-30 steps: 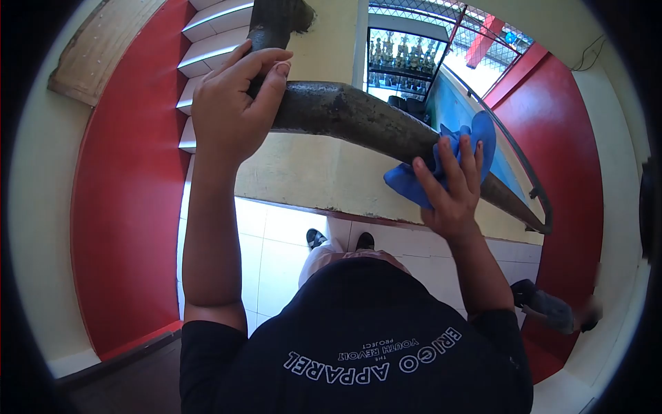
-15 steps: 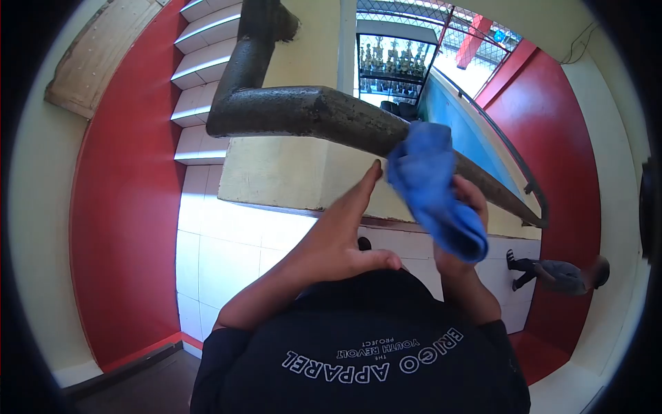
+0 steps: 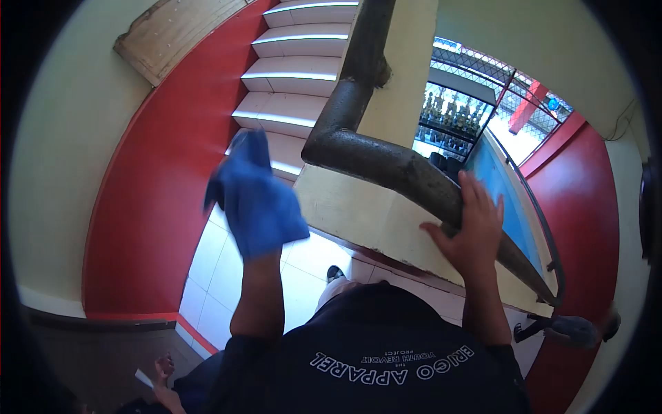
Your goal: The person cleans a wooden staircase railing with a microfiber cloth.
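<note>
A blue cloth (image 3: 255,200), smeared by motion, is draped over my left hand (image 3: 263,258) in front of the stairs. It hides the fingers, and only the wrist and forearm show below it. On the right, my right hand (image 3: 474,234) lies at the dark metal handrail (image 3: 386,167) with its fingers spread. The thumb points toward the left and nothing is held in it. The handrail bends above a cream-coloured low wall (image 3: 345,200), then slopes down to the right.
White-tiled stairs (image 3: 293,84) rise beside a red wall (image 3: 158,200). Behind the handrail stands a shelf of trophies (image 3: 452,114). Another person's hand (image 3: 164,369) with a white object shows at lower left. A person in grey (image 3: 574,331) stands at far right.
The blue cloth has passed from my right hand to my left and swung left, away from the handrail. My right hand has moved up onto the rail. The view has shifted left.
</note>
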A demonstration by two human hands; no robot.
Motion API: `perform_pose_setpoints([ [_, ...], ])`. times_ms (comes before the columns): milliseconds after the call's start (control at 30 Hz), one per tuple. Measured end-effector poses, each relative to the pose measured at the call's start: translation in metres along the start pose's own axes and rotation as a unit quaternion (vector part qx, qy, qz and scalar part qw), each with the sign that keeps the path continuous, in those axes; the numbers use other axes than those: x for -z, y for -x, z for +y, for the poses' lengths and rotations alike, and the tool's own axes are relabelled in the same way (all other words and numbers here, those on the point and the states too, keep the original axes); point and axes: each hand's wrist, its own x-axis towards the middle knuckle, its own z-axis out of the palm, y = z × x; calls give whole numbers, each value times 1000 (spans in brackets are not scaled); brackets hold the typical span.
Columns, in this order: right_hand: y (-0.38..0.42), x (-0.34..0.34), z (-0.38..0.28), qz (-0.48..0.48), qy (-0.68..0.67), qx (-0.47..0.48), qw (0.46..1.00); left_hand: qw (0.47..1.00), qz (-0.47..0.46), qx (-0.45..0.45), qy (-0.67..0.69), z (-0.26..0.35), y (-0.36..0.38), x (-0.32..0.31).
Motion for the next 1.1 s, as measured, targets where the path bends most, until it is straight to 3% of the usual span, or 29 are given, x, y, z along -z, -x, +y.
perform_pose_setpoints([
  [100, 9, -28, 3, 27, -22, -33, 999, 980, 125, -30, -151, -8, -42, 13],
  [200, 8, -29, 6, 39, -6, -28, 999, 926, 231, -63, -291, -12, -89, 29],
  [300, 7, -30, 5, 37, -8, -30, 999, 965, 170, 135, -148, 18, -111, 50],
  [333, 8, -30, 5, 40, -2, -25, 999, 897, 206, 87, -381, 9, -117, 43],
  [400, 8, -33, 7, 53, 11, -19, 998, 979, 83, 169, -74, -3, -130, 85],
  [433, 7, -34, 7, 58, 11, -17, 998, 975, 18, 207, 86, -7, -135, 97],
  [533, 8, -34, 5, 67, 13, -24, 997, 977, 2, 188, 100, -13, -119, 108],
  [667, 8, -35, 5, 75, 30, -15, 997, 988, 86, 99, -86, -22, -83, 84],
  [800, 6, -40, 5, 96, 53, -8, 994, 984, 97, 144, 45, -30, -85, 108],
  [967, 11, -45, 5, 115, 72, -39, 990, 955, 99, 208, 189, -32, -95, 64],
  [1067, 8, -47, 7, 127, 82, -32, 988, 953, 158, 235, 103, -16, -79, 53],
  [1100, 7, -49, 7, 133, 82, -28, 987, 965, 141, 219, 9, -16, -80, 55],
])
